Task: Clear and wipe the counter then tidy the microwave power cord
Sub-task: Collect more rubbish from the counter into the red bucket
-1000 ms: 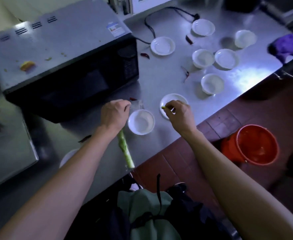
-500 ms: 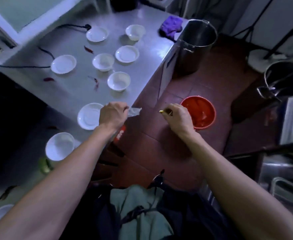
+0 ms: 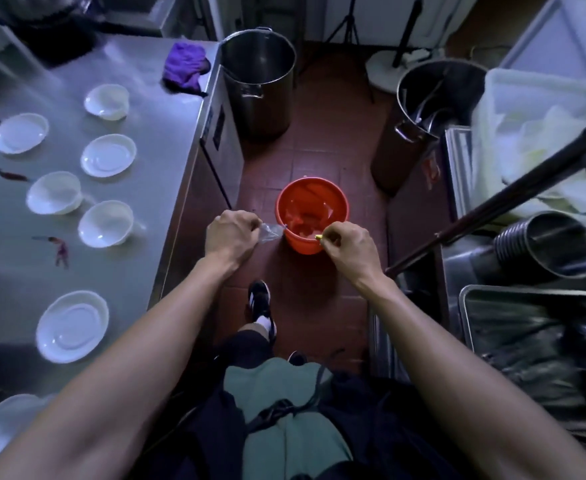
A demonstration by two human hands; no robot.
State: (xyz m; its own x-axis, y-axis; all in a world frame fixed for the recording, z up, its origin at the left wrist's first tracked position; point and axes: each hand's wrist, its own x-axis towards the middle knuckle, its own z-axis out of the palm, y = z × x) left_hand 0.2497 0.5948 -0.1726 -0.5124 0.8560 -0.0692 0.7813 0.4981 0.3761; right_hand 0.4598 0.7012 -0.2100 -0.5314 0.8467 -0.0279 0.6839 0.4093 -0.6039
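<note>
- Your left hand (image 3: 230, 237), at frame center, grips a crumpled clear plastic scrap (image 3: 271, 233) beside the round red plastic bucket (image 3: 312, 216).
- Your right hand (image 3: 347, 244) pinches a small yellow scrap (image 3: 318, 237) over the bucket's rim.
- The stainless steel counter (image 3: 153, 188) fills the left, with white dishes and a purple cloth (image 3: 185, 69) on it.

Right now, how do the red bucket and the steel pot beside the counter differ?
The red bucket is short, bright plastic and stands mid-floor just past both hands; the steel pot is taller, bare metal and stands against the counter's end. The bucket holds scraps; the pot's inside is dark, contents unclear. Both are round, upright, open-topped and stand on the tiled floor.
</note>
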